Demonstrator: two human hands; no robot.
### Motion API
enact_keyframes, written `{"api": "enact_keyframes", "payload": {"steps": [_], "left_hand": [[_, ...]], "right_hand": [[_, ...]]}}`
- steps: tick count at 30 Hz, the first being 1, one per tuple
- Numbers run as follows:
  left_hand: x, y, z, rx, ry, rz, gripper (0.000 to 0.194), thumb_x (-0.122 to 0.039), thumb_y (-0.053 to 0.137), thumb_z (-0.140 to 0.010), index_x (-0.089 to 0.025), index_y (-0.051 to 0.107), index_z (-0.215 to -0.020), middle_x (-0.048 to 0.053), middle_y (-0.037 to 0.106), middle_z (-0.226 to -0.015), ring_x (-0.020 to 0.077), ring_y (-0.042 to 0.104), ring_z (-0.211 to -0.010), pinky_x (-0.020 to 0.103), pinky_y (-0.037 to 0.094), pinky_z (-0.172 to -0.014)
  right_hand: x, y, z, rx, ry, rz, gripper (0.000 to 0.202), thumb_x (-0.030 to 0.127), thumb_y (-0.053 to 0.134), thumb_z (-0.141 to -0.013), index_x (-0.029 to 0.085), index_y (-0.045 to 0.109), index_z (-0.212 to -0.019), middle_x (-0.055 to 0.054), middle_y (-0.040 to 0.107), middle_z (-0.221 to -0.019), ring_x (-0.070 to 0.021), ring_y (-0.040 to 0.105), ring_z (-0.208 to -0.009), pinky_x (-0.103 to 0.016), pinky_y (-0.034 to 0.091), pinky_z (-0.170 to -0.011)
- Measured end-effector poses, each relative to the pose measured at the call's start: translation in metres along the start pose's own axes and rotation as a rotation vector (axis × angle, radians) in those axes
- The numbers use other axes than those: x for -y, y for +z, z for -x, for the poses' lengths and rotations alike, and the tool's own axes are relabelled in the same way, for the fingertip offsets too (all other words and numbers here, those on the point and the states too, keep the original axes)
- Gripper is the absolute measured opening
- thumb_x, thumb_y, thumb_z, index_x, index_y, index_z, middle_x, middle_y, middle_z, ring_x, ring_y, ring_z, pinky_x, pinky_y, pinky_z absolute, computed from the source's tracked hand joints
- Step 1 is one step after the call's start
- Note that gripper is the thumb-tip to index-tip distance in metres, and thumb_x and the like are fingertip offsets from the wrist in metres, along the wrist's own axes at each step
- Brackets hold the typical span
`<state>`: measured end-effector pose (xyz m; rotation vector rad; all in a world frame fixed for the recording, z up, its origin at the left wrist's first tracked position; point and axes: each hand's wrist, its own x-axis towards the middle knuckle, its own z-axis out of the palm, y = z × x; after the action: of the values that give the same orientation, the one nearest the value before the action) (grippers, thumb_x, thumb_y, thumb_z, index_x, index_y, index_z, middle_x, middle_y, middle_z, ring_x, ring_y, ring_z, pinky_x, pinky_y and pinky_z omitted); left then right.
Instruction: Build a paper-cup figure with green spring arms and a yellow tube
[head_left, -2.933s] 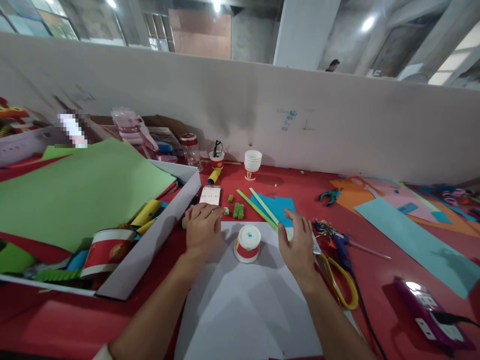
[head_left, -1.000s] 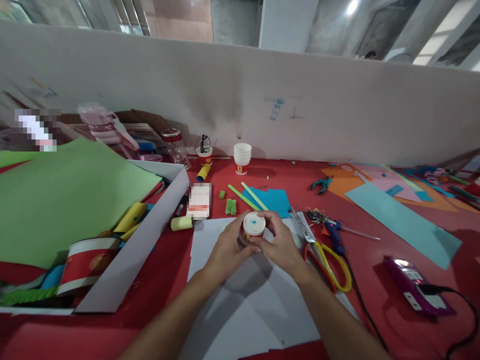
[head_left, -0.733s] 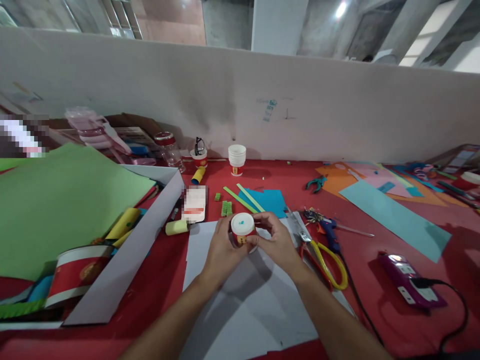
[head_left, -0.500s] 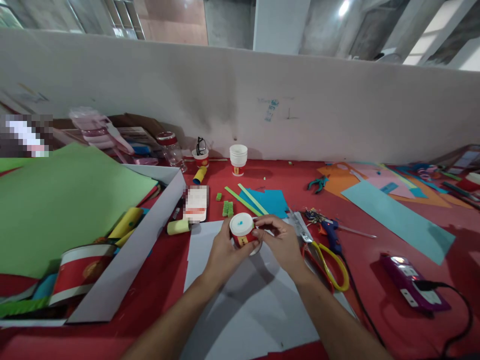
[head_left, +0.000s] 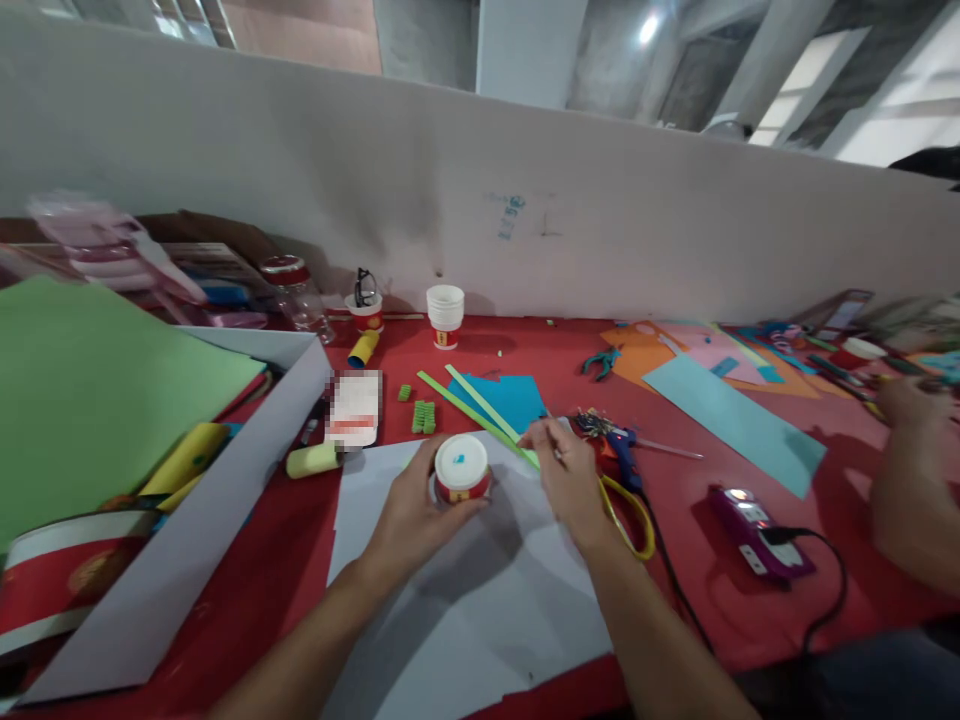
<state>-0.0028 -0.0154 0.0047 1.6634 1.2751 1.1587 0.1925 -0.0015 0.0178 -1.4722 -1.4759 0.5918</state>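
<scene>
Paper cup (head_left: 463, 466) in the left hand (head_left: 405, 515)
Fingers (head_left: 417, 476) curl round it over the white paper (head_left: 457, 630); the right hand (head_left: 571, 484) bends its fingers near the scissors (head_left: 634, 522), whether holding anything I can't tell.

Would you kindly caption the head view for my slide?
Left hand holding an upside-down paper cup, right hand near green paper strips.

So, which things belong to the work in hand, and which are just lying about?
Seems in use:
paper cup, in the left hand
green strip, near the right hand
white paper, below the cup

Seems lying about:
pliers
glass jar
pink bottle
</scene>
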Motion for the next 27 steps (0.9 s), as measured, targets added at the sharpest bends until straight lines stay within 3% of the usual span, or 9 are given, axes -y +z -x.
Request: {"api": "enact_keyframes", "payload": {"steps": [3, 6, 9, 12, 17, 20, 22, 24, 27], "left_hand": [[0.001, -0.001, 0.0, -0.051, 0.025, 0.011, 0.061, -0.038, 0.082, -0.061, -0.022, 0.054, -0.113, 0.005, 0.069, -0.109, 0.0266, 0.065, -0.101, 0.039, 0.052, -0.089], [0.003, 0.001, -0.001, -0.04, -0.039, -0.057, 0.059, -0.039, 0.079, -0.064, -0.022, 0.053, -0.114, 0.006, 0.069, -0.107, 0.0276, 0.065, -0.1, 0.04, 0.053, -0.086], [0.007, 0.004, -0.002, 0.087, -0.127, -0.16, 0.052, -0.034, 0.078, -0.066, -0.022, 0.054, -0.111, 0.005, 0.069, -0.103, 0.0282, 0.066, -0.096, 0.041, 0.052, -0.083], [0.009, 0.008, -0.001, 0.131, -0.138, -0.151, 0.051, -0.03, 0.078, -0.066, -0.023, 0.054, -0.11, 0.005, 0.069, -0.103, 0.0278, 0.066, -0.097, 0.041, 0.052, -0.085], [0.008, 0.011, 0.001, 0.089, -0.149, -0.046, 0.055, -0.02, 0.074, -0.065, -0.019, 0.053, -0.116, 0.008, 0.068, -0.109, 0.0275, 0.065, -0.103, 0.042, 0.052, -0.089], [0.006, 0.013, 0.003, 0.084, -0.145, 0.017, 0.049, -0.02, 0.07, -0.067, -0.019, 0.055, -0.113, 0.008, 0.069, -0.108, 0.0264, 0.065, -0.102, 0.042, 0.052, -0.089], [0.004, 0.014, 0.004, 0.067, -0.156, 0.028, 0.048, -0.02, 0.071, -0.066, -0.02, 0.055, -0.111, 0.007, 0.069, -0.107, 0.0258, 0.065, -0.101, 0.042, 0.052, -0.089], [0.004, 0.015, 0.004, 0.042, -0.182, 0.019, 0.049, -0.02, 0.072, -0.066, -0.02, 0.055, -0.112, 0.006, 0.068, -0.108, 0.0257, 0.065, -0.101, 0.042, 0.052, -0.09], [0.008, 0.016, 0.004, 0.016, -0.175, -0.002, 0.05, -0.02, 0.074, -0.065, -0.02, 0.056, -0.112, 0.008, 0.067, -0.112, 0.0266, 0.063, -0.106, 0.043, 0.05, -0.093]], "right_hand": [[-0.016, -0.044, -0.006, -0.197, 0.143, 0.345, 0.036, 0.041, 0.03, -0.097, 0.023, 0.059, -0.085, -0.008, 0.07, -0.094, -0.0229, 0.063, -0.095, -0.034, 0.046, -0.084], [-0.038, -0.083, -0.008, -0.25, 0.304, 0.519, 0.02, 0.04, 0.054, -0.085, 0.02, 0.058, -0.087, -0.014, 0.069, -0.099, -0.0293, 0.061, -0.1, -0.04, 0.044, -0.085], [-0.056, -0.102, -0.008, -0.204, 0.434, 0.566, 0.025, 0.038, 0.074, -0.066, 0.022, 0.057, -0.076, -0.007, 0.069, -0.079, -0.0295, 0.065, -0.084, -0.038, 0.044, -0.073], [-0.065, -0.104, -0.01, -0.168, 0.49, 0.532, 0.023, 0.03, 0.076, -0.059, 0.023, 0.055, -0.065, -0.002, 0.064, -0.063, -0.0264, 0.064, -0.071, -0.033, 0.041, -0.062], [-0.063, -0.103, -0.013, -0.164, 0.491, 0.347, 0.012, 0.028, 0.065, -0.061, 0.023, 0.054, -0.058, 0.001, 0.055, -0.047, -0.023, 0.06, -0.056, -0.029, 0.037, -0.05], [-0.05, -0.101, -0.007, -0.213, 0.437, 0.213, 0.013, 0.031, 0.059, -0.064, 0.022, 0.057, -0.073, 0.0, 0.061, -0.057, -0.0222, 0.063, -0.06, -0.029, 0.042, -0.05], [-0.035, -0.094, 0.0, -0.181, 0.41, 0.073, 0.022, 0.032, 0.06, -0.063, 0.022, 0.058, -0.083, -0.001, 0.067, -0.068, -0.0214, 0.066, -0.065, -0.029, 0.048, -0.054], [-0.017, -0.084, 0.009, -0.122, 0.417, -0.149, 0.033, 0.032, 0.068, -0.059, 0.022, 0.057, -0.088, -0.002, 0.07, -0.075, -0.0202, 0.067, -0.068, -0.029, 0.052, -0.059], [0.008, -0.066, 0.021, -0.163, 0.399, -0.361, 0.051, 0.032, 0.083, -0.052, 0.023, 0.055, -0.094, 0.002, 0.069, -0.077, -0.0163, 0.064, -0.062, -0.028, 0.052, -0.058]]}}
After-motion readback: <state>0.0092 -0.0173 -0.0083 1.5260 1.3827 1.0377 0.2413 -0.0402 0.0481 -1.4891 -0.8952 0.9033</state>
